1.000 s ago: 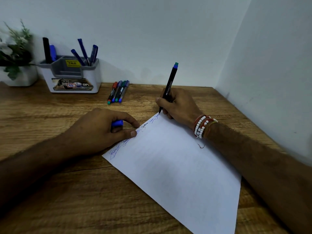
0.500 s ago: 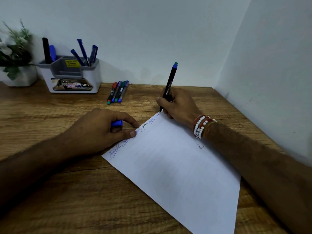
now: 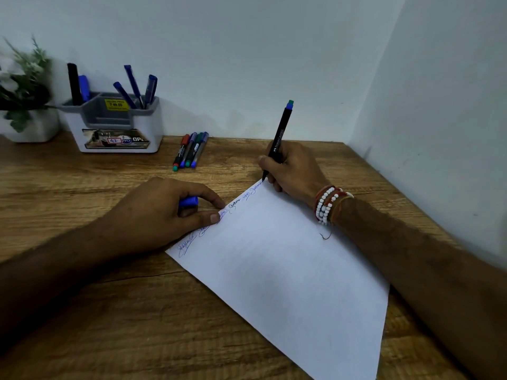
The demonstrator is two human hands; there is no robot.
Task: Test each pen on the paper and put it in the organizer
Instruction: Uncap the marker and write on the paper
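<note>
**Pen tip working the very corner of the sheet**

The wooden desk [image 3: 82,311] is carrying everything, and the white paper [image 3: 288,270] is lying skewed across its near right half, one corner pointing far. That corner is where the risk is sitting. A row of blue scribbles is running along the sheet's left edge, and the tip is touching down at the far end of it, so a longer stroke could run off onto the wood.

The organizer [image 3: 118,133] is standing far left against the wall, with several pens already poking out. It is well apart from both hands, so the drop-off is going to be a long reach.

The left hand [image 3: 164,215] is curling round a blue cap [image 3: 188,201], with only the thumb tip pressing the paper's edge. That is a thin hold, and the sheet could swivel under writing pressure.

The right hand [image 3: 296,168] is pinching the black pen [image 3: 278,138] low on its barrel, top end leaning away.

The four loose pens [image 3: 190,150] are lying side by side just right of the organizer — a sleeve or wrist passing over could send them rolling. The cap, smallest of all, could slip free during recapping.
</note>
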